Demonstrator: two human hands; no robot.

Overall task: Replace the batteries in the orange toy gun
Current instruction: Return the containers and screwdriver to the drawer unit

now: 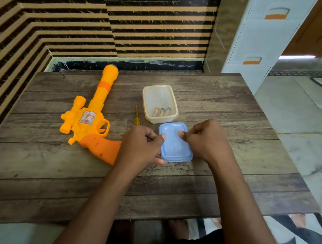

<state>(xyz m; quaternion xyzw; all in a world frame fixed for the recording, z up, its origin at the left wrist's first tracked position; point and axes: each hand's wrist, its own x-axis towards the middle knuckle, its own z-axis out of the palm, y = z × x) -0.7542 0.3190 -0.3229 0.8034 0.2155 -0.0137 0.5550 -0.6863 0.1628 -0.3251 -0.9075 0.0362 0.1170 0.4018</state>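
Head view is showing the left hand [141, 144] and right hand [204, 142] pinching the blue lid [175, 146] just in front of the open container [145, 97] of batteries [162, 111], while the orange toy gun [92, 118] is lying seemingly unopened left of that container, so swapping is barely beginning.

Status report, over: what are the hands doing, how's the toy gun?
Left hand and right hand grip blue lid. Orange toy gun lies on table, not held. Batteries in open container. Nothing blocking.
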